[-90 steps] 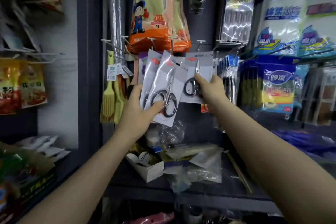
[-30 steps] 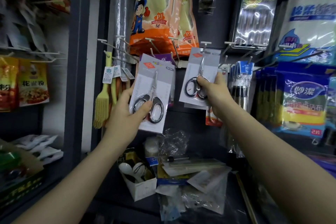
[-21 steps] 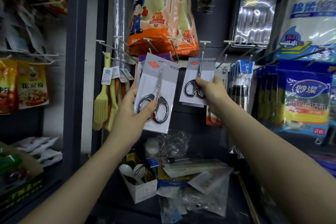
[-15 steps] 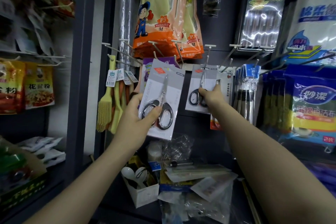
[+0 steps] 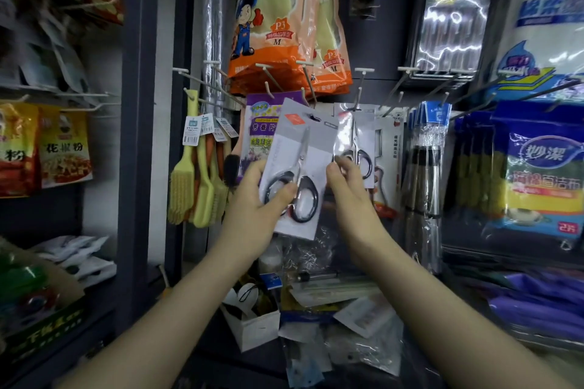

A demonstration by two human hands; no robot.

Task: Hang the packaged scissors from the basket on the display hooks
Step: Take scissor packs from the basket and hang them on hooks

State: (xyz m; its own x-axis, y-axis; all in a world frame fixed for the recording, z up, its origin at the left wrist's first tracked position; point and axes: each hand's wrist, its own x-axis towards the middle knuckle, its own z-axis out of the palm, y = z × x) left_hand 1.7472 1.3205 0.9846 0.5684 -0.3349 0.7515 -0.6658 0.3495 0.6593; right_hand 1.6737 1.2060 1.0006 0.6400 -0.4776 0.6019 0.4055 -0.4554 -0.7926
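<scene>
My left hand (image 5: 256,199) grips a packaged pair of scissors (image 5: 300,148), a grey-white card with black-handled scissors, tilted in front of the hooks. A second scissors pack (image 5: 358,139) hangs on a white display hook (image 5: 360,85) just to the right. My right hand (image 5: 347,186) is below that hung pack, apart from its card. Its thumb sits at the right edge of the pack in my left hand, and I cannot tell whether it grips it. Bare white hooks (image 5: 268,76) stick out above the held pack. No basket is in view.
Orange glove packs (image 5: 278,41) hang above the hooks. Yellow brushes (image 5: 202,186) hang at the left, a purple packet (image 5: 259,129) behind the held pack, blue sponge packs (image 5: 537,174) at the right. A shelf below holds an open white box (image 5: 252,322) and loose plastic bags.
My right hand has let go of the pack it hung on the hook and moved left to the pack in my left hand. My left hand now holds one pack, raised slightly.
</scene>
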